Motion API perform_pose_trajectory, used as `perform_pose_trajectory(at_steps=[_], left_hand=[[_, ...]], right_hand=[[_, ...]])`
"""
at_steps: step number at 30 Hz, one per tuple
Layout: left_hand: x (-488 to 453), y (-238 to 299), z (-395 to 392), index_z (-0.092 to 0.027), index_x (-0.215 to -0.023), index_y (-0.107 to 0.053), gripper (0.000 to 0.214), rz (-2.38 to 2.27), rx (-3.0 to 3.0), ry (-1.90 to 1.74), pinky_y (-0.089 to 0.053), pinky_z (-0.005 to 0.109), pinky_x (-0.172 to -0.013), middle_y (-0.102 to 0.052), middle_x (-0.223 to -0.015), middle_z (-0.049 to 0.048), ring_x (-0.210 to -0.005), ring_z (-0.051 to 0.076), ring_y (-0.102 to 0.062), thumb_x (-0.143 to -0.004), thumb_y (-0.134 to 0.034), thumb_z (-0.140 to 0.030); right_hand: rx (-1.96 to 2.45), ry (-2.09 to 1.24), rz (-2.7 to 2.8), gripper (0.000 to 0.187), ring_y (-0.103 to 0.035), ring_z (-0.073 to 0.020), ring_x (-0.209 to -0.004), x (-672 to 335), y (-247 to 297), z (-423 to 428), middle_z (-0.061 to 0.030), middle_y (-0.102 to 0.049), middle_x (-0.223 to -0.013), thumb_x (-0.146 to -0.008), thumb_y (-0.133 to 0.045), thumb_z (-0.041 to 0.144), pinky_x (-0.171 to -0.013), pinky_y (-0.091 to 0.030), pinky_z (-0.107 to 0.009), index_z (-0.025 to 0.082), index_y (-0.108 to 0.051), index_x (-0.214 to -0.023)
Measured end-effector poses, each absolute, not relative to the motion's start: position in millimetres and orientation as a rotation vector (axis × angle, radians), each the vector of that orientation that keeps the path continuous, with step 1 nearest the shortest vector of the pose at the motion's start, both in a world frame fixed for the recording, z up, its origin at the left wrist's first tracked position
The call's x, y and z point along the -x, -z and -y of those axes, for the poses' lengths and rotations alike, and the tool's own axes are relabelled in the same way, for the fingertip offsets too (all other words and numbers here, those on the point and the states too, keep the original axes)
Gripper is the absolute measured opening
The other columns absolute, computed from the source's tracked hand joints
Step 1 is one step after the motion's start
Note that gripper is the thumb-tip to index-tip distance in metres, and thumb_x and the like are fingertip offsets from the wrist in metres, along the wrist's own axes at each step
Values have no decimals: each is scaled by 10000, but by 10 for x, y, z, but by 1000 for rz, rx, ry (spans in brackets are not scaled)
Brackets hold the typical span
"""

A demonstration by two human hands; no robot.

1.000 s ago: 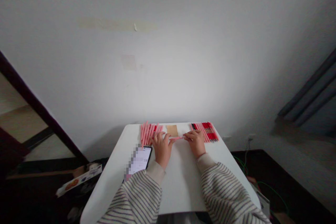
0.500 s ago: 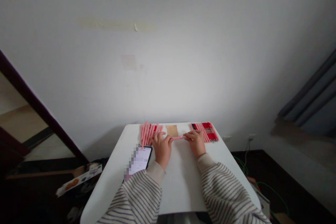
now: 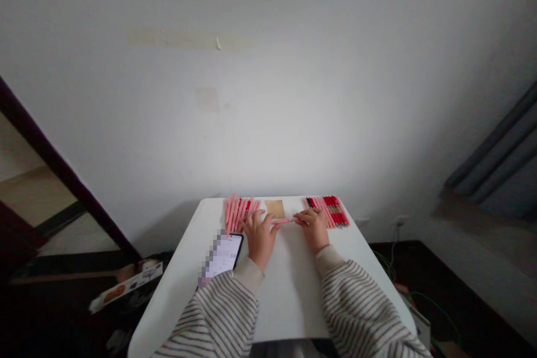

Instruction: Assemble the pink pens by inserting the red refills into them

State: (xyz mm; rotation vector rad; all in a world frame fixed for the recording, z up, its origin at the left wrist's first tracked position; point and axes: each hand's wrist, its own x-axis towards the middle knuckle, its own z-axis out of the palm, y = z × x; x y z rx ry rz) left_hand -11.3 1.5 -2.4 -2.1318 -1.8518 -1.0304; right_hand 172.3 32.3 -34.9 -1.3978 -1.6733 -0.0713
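A pink pen point(image 3: 283, 221) lies crosswise between my hands, just above the white table top point(image 3: 289, 296). My right hand point(image 3: 312, 227) grips its right end with the fingers curled over it. My left hand point(image 3: 259, 238) holds its left end at the fingertips. Behind my left hand lies a fanned row of pink pens point(image 3: 237, 213). Behind my right hand lies a tight row of pink and red pens point(image 3: 328, 211). A small kraft-brown card point(image 3: 275, 208) sits at the far edge between the rows.
A phone point(image 3: 222, 255) with a lit screen lies by my left wrist, partly blurred. Striped sleeves cover both forearms. A white wall rises behind the table. A flattened printed box point(image 3: 126, 287) lies on the dark floor at left, and green cable runs at right.
My hands and the pink pen stay almost where they were. The whole view has shifted very slightly.
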Motion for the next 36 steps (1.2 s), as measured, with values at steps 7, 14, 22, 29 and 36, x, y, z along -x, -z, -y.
perform_pose_trajectory(at_steps=[7,14,22,29,36], left_hand=[[99,-38,22,-313,-914,-695,180,1884,2171,1014,-225,578,-1027,-567,-1171,59,-1179,283,-387,-831,-549,-377],[112,27,-16,-276,-866,-703,271,1880,2135,974,-192,603,-1042,-570,-1161,70,-1167,282,-384,-874,-460,-397],[112,78,-39,-276,-869,-697,290,1880,2102,964,-199,599,-1048,-574,-1155,64,-1159,275,-405,-889,-431,-389],[112,70,-44,-257,-886,-692,263,1897,2064,982,-211,584,-1052,-589,-1136,67,-1127,264,-436,-888,-440,-331],[127,96,-60,-231,-872,-679,254,1906,2040,1004,-204,575,-1054,-589,-1130,73,-1115,262,-438,-887,-435,-300]], right_hand=[[1408,60,1689,145,-463,-256,-958,-1721,341,-299,-64,-671,-818,-801,-633,285,-858,-359,-425,293,-765,-860],[1410,67,1669,138,-467,-250,-940,-1724,326,-301,-62,-661,-809,-802,-636,269,-854,-360,-422,284,-766,-845],[1408,34,1671,160,-468,-256,-942,-1749,321,-309,-67,-688,-827,-832,-610,315,-857,-370,-421,284,-765,-855],[1419,24,1637,213,-460,-251,-937,-1763,296,-302,-71,-687,-843,-851,-573,349,-848,-338,-407,262,-767,-846],[1421,38,1616,228,-455,-248,-924,-1789,307,-320,-64,-703,-856,-862,-560,357,-836,-320,-396,263,-766,-842]])
